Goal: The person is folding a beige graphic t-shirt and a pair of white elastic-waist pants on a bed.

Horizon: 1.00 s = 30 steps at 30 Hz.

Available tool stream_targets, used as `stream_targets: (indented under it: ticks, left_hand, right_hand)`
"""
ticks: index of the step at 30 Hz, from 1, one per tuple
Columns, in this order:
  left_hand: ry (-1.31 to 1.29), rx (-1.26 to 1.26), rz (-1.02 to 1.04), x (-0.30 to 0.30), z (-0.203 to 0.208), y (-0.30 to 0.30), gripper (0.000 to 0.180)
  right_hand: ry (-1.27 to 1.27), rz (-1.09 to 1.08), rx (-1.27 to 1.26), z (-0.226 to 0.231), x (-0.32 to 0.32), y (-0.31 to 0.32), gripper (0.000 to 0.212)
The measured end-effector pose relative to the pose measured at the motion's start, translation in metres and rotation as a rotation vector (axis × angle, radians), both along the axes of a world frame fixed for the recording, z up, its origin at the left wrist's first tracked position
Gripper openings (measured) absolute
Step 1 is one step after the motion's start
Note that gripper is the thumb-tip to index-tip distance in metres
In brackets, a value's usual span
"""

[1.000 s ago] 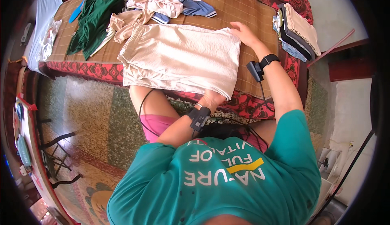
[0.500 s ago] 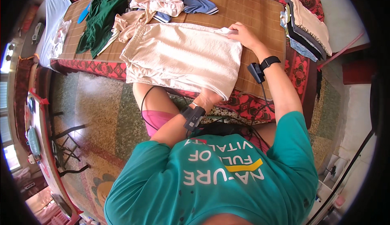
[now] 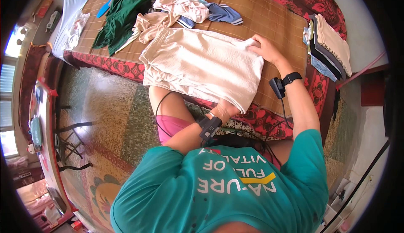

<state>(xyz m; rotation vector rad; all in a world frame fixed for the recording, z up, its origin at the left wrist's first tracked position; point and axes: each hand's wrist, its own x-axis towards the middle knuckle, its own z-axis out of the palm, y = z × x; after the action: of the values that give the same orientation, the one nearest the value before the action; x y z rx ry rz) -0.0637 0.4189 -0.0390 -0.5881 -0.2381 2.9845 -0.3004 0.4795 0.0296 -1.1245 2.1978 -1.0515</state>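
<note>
Broadly, the bed (image 3: 294,6) takes up the far side of the room, spread with a red patterned cover and topped by a brown woven mat (image 3: 269,18) that runs most of its width. Spread across the near part of that mat, with its lower edge hanging over the bed's side, lies a pale beige garment (image 3: 202,64), folded to a rough rectangle. Beyond it sits a loose heap of unfolded clothes: a dark green piece (image 3: 126,10) to the left, then a crumpled beige one (image 3: 168,12) and a blue striped one (image 3: 225,14), all touching or overlapping. At the mat's right end a neat stack of folded clothes (image 3: 330,46) rests well apart from the heap. A person in a teal shirt stands at the bed's edge, both forearms reaching forward, each wrist carrying a black strap with a small device. Their right hand (image 3: 267,50) lies on the far right corner of the beige garment, fingers curled down over the cloth and pinching its edge. Their left hand (image 3: 225,109) is closed around the near right corner, where the cloth droops off the bed. On the floor below spreads a green patterned rug (image 3: 105,119).
</note>
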Motion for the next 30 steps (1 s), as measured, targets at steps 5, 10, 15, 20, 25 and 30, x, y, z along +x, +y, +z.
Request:
stream_targets:
  ticks: [5, 10, 15, 20, 25, 30]
  left_hand:
    - [-0.029, 0.008, 0.008, 0.002, -0.001, 0.002, 0.05]
    - [-0.12, -0.027, -0.019, 0.0, 0.004, 0.003, 0.053]
    - [-0.159, -0.055, -0.038, -0.001, 0.002, 0.005, 0.053]
    - [-0.138, -0.007, -0.028, -0.002, 0.0, 0.004, 0.053]
    - [-0.086, -0.04, -0.038, -0.004, -0.008, 0.007, 0.054]
    - [-0.049, -0.029, -0.037, -0.003, -0.009, 0.007, 0.056]
  right_hand:
    - [0.099, -0.048, -0.013, -0.013, -0.012, -0.002, 0.035]
    - [-0.101, -0.024, -0.063, -0.013, -0.017, 0.001, 0.048]
    - [-0.123, 0.018, 0.082, -0.001, -0.015, -0.006, 0.037]
    - [0.006, 0.058, -0.023, -0.001, -0.011, -0.009, 0.026]
    - [-0.015, 0.006, -0.015, 0.003, -0.014, -0.01, 0.03]
    - [0.043, 0.0, 0.159, -0.009, -0.031, 0.0, 0.045]
